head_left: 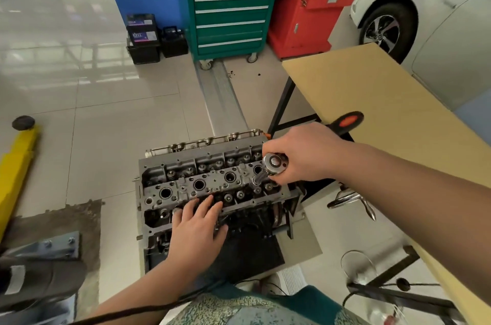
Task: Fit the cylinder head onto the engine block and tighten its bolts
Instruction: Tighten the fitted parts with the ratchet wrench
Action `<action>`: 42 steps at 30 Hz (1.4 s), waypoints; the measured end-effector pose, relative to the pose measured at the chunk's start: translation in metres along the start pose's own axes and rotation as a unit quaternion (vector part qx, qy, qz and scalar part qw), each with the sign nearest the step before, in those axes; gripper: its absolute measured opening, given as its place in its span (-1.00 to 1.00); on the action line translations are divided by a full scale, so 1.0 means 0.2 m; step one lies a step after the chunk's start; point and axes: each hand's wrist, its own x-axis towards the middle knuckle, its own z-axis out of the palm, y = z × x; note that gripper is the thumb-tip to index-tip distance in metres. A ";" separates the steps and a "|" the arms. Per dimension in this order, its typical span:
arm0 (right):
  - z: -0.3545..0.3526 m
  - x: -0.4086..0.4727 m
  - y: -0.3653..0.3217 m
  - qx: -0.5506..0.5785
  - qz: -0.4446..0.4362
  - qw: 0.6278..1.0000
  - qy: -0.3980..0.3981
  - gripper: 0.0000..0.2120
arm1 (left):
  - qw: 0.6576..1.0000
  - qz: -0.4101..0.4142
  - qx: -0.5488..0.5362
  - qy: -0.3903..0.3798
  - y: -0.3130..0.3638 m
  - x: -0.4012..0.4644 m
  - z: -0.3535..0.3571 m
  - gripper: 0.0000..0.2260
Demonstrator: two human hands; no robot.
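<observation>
Grey cast-metal cylinder head [212, 181] shows four round bores; left hand [198, 223] lies flat, fingers spread; right hand [300, 157] fingers clasp chrome ratchet wrench [275, 163], hiding its shaft and the bolt.

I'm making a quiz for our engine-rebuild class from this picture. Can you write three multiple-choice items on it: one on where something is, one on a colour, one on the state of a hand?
1. Where does the ratchet wrench meet the cylinder head?
A. at its right end
B. at its left end
C. it lies on the floor

2. What colour is the drawer cabinet standing between the blue panel and the red cabinet?
A. yellow
B. green
C. white

3. How is the left hand?
A. curled round a bolt
B. lifted clear of the engine
C. flat on the head, fingers spread

Answers:
1 A, the right hand holds the wrench's head over the right end.
2 B, its body is green with pale drawer handles.
3 C, its straight fingers rest on the near edge of the head.
</observation>
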 end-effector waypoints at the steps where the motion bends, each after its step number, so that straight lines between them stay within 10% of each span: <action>1: 0.00 0.01 -0.02 0.015 0.021 1.000 0.003 -0.64 | 0.999 0.004 -0.049 0.022 0.00 0.03 -0.05 -0.51; 5: 0.04 0.01 -0.11 0.059 0.100 0.993 0.023 -0.70 | 0.916 0.004 -0.396 -0.063 0.08 0.26 -0.29 -0.58; 10: 0.05 -0.01 -0.20 0.044 0.161 0.986 0.017 -0.67 | 0.902 0.141 -0.398 -0.089 0.30 0.46 -0.46 -0.70; 17: 0.10 -0.08 -0.32 0.276 0.338 0.899 -0.023 -0.31 | 0.876 0.118 -0.451 -0.125 0.48 0.55 -0.36 -0.72; 22: 0.07 -0.15 -0.28 0.209 0.228 0.951 -0.018 -0.61 | 0.877 0.116 -0.438 -0.159 0.47 0.62 -0.41 -0.91; 29: -0.07 -0.02 -0.01 -0.026 -0.022 0.999 -0.013 -0.53 | 0.871 0.129 -0.437 -0.183 0.47 0.62 -0.41 -0.66; 34: 0.02 -0.11 -0.16 -0.074 0.135 0.988 0.024 -0.78 | 0.851 0.106 -0.489 -0.159 0.44 0.60 -0.46 -0.85; 37: 0.10 -0.22 -0.32 0.116 0.254 0.960 -0.016 -0.79 | 0.845 0.132 -0.489 -0.173 0.43 0.58 -0.48 -0.82; 42: 0.03 -0.18 -0.21 0.116 0.165 0.974 -0.106 -0.74 | 0.804 0.103 -0.551 -0.196 0.42 0.53 -0.49 -0.78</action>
